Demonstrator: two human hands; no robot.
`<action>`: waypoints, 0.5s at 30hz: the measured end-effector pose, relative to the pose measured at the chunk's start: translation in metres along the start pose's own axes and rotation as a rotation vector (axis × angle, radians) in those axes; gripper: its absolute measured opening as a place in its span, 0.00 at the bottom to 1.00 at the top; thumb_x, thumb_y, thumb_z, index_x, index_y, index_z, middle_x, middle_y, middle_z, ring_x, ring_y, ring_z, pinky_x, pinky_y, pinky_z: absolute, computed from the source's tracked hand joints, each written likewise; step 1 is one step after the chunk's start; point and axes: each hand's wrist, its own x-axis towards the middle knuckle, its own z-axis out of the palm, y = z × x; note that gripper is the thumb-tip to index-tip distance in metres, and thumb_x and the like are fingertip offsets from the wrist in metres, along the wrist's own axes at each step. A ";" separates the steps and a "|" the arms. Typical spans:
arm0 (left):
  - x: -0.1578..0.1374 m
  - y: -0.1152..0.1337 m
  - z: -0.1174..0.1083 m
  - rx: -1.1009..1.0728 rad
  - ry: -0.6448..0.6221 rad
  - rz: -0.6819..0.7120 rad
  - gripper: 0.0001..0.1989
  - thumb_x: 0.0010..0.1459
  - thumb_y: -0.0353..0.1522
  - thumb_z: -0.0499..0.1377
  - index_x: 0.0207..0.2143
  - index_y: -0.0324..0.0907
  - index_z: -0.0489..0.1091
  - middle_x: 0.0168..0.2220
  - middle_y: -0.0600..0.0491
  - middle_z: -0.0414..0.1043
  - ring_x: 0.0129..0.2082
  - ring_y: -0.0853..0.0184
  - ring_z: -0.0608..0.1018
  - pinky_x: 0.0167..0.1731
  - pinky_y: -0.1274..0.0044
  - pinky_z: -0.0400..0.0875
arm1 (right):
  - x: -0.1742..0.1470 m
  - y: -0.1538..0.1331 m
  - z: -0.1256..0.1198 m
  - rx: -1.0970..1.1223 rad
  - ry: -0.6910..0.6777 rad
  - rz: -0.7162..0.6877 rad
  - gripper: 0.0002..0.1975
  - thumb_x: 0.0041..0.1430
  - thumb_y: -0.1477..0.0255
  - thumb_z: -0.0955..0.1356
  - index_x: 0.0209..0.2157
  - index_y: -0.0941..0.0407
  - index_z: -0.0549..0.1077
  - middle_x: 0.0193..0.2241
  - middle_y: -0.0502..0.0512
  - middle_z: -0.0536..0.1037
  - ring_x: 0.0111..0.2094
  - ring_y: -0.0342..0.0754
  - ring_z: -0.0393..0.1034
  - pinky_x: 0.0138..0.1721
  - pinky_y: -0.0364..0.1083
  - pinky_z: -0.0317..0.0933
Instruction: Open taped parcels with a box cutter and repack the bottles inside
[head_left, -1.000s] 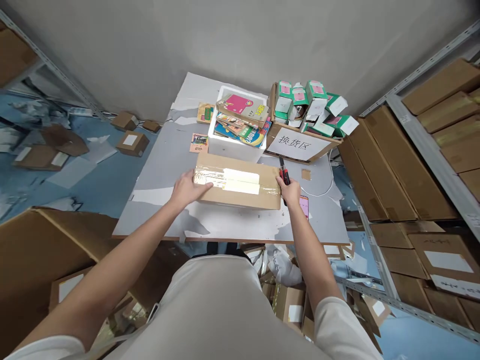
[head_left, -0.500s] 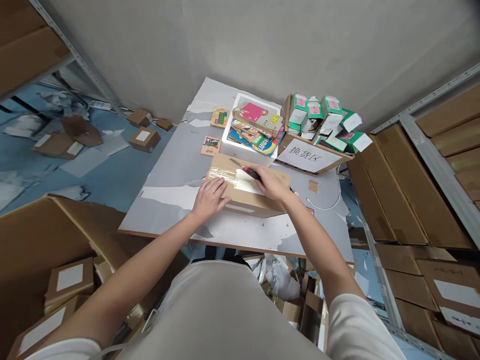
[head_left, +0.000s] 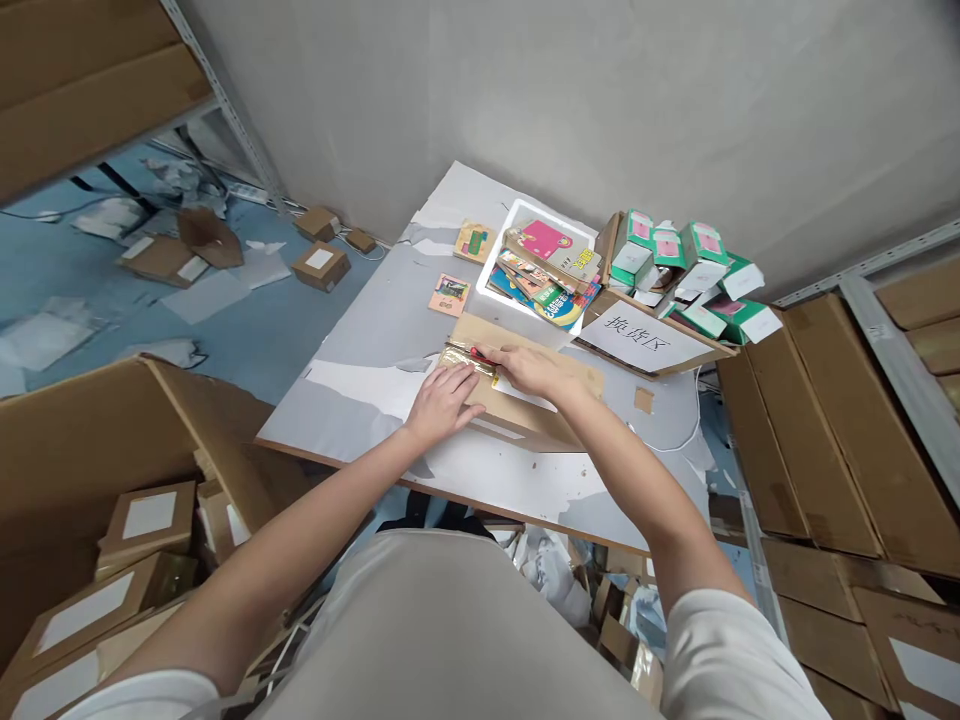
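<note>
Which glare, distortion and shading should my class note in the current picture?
Head view: glints on the glossy packing tape near the left hand; head view: metal shelf uprights slant at the sides, suggesting wide-angle distortion; head view: grey wall softly lit, darker toward the top right corner.

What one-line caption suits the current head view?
Left hand on a taped cardboard box, right hand holding a red-marked cutter at its taped end.
</note>
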 end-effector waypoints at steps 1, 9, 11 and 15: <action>0.000 -0.001 0.000 0.001 -0.002 0.000 0.27 0.60 0.45 0.54 0.56 0.40 0.66 0.57 0.41 0.67 0.58 0.54 0.67 0.58 0.62 0.59 | 0.002 -0.002 -0.003 -0.021 -0.018 -0.007 0.27 0.66 0.74 0.58 0.65 0.48 0.55 0.49 0.57 0.76 0.44 0.49 0.73 0.43 0.43 0.61; 0.003 -0.005 0.002 0.027 -0.044 -0.004 0.27 0.60 0.46 0.54 0.56 0.41 0.66 0.57 0.41 0.67 0.58 0.53 0.68 0.57 0.62 0.58 | -0.013 0.022 -0.019 -0.135 -0.127 0.052 0.28 0.63 0.76 0.60 0.63 0.44 0.57 0.44 0.57 0.78 0.38 0.51 0.74 0.37 0.46 0.60; 0.003 -0.006 0.003 0.032 -0.046 0.004 0.27 0.60 0.46 0.53 0.55 0.40 0.67 0.56 0.41 0.68 0.58 0.53 0.68 0.57 0.63 0.58 | -0.032 0.039 -0.018 -0.173 -0.130 0.117 0.29 0.61 0.77 0.61 0.62 0.43 0.60 0.42 0.57 0.79 0.36 0.52 0.73 0.35 0.47 0.60; 0.004 -0.005 0.006 0.034 -0.019 -0.016 0.27 0.60 0.47 0.53 0.56 0.41 0.67 0.56 0.41 0.68 0.58 0.53 0.68 0.57 0.63 0.56 | -0.073 0.057 -0.016 -0.148 -0.107 0.147 0.29 0.58 0.77 0.63 0.60 0.45 0.63 0.40 0.56 0.80 0.33 0.51 0.73 0.34 0.47 0.59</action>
